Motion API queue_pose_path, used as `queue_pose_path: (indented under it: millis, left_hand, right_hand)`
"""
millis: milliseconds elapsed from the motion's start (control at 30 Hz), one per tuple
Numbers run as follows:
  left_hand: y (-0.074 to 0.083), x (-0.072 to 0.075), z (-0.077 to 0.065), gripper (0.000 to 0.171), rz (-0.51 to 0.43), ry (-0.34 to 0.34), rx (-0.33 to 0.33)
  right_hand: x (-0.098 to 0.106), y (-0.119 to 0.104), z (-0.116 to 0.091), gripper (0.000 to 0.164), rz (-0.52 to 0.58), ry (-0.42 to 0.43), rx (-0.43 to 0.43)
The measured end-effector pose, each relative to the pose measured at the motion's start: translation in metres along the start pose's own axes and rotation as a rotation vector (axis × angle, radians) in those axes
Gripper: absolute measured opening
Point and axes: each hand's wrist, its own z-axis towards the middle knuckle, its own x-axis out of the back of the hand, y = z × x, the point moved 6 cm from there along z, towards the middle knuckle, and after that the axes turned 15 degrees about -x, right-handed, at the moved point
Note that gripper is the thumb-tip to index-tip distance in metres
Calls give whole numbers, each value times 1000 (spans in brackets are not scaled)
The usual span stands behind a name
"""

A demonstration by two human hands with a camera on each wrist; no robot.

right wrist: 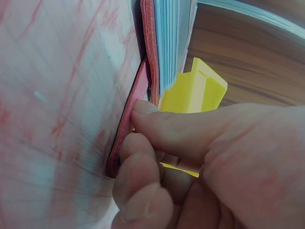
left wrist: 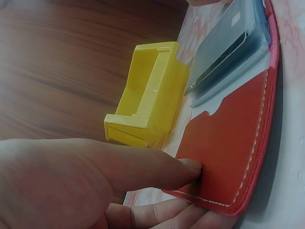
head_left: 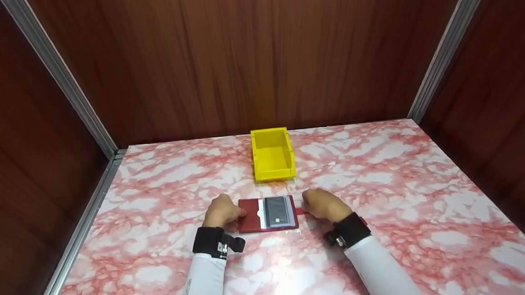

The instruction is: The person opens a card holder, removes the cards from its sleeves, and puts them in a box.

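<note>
Head view: yellow bin (head_left: 275,174) twelve o'clock from red cardholder (head_left: 251,219), left hand (head_left: 222,213) pinching its nine-o'clock flap (left wrist: 224,143), right hand (head_left: 326,204) its three-o'clock strap (right wrist: 139,88); sleeve lettering (head_left: 188,286) unreadable.

Wallet (head_left: 251,216) red w/ wht stitching (left wrist: 256,139), bin (head_left: 275,174) yel., tabletop (head_left: 384,199) red/wht marbled.

White-sleeved forearms (head_left: 201,288) are stretched over the table (head_left: 430,210) toward its far edge. The left hand (head_left: 221,212) is set in a thumb-over-fingers pinch; the right hand (head_left: 326,205) is curled, thumb and forefinger pinched.
</note>
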Motion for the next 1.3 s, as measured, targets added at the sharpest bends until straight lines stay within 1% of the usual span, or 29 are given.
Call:
queue_pose_path:
  millis: [133, 233, 367, 400, 433, 500, 600, 667, 733, 867, 967, 1167, 1300]
  left_hand:
    - [3, 2, -2, 20, 51, 6, -13]
    - [5, 4, -3, 22, 132, 17, -20]
    - [9, 5, -3, 24, 211, 39, -52]
    - [10, 4, -2, 23, 216, 44, -62]
    - [11, 3, -1, 19, 204, 46, -70]
    - [12, 0, 1, 11, 142, 45, -78]
    - [13, -6, 2, 22, 44, 47, -85]
    - [15, -8, 3, 26, 12, 55, -99]
    - [16, -9, 3, 24, 21, 65, -110]
    - [18, -10, 4, 15, 51, 67, -105]
    - [19, -10, 3, 13, 69, 64, -106]
    - [27, -10, -2, 15, 112, 109, -131]
    - [40, -12, -6, 22, 175, 159, -181]
  right_hand:
    - [0, -1, 0, 9, -6, 5, 0]
    - [0, -2, 0, 9, -11, 5, -1]
    - [-1, -2, 0, 10, -16, 7, 2]
    - [-1, -2, 0, 10, -18, 9, 4]
    - [-1, -2, 0, 10, -19, 9, 5]
    - [-1, -1, 0, 10, -18, 9, 5]
    - [-1, -1, 0, 10, -17, 10, 5]
    - [-1, -1, 0, 9, -13, 10, 4]
    - [0, -1, 0, 9, -9, 7, 4]
    - [0, -1, 0, 10, -1, -2, 8]
    - [0, -1, -1, 10, 2, -3, 6]
    - [-1, -3, -3, 9, -5, 18, 14]
    - [0, -4, -2, 10, -3, 23, 5]
